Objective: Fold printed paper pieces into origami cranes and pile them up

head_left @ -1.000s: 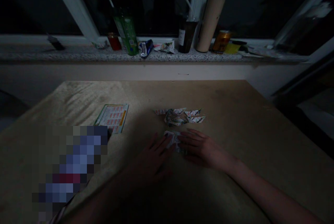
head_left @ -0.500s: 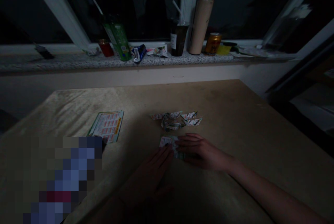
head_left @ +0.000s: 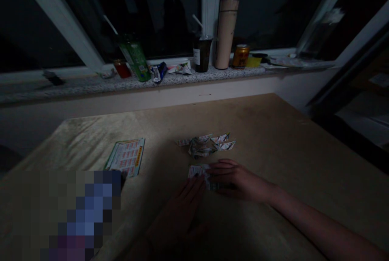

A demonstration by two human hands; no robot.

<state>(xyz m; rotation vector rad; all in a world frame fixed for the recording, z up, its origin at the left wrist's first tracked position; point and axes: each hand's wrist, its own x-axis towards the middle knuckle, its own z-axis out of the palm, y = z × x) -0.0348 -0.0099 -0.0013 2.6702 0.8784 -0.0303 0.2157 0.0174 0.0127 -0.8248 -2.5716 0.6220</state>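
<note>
Head view: Outstretched and unclenched, the fingers of the left hand (head_left: 179,206) and right hand (head_left: 243,180) rest on a printed paper (head_left: 194,170) mid-bench (head_left: 273,131). One visible corner points toward the bench's far left corner; covered by fingers, its long axis cannot be told. Folded papers (head_left: 201,152) lie just beyond, short of the far edge; open bench stretches rightward to the right edge.

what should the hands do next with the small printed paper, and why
Probably a light smoothing stroke: slide the fingers of the right hand across the small printed paper while the left hand steadies it. The paper lies on the table, with the left fingertips at its left part and the right fingers over its right; dim light hides any crease.
</note>
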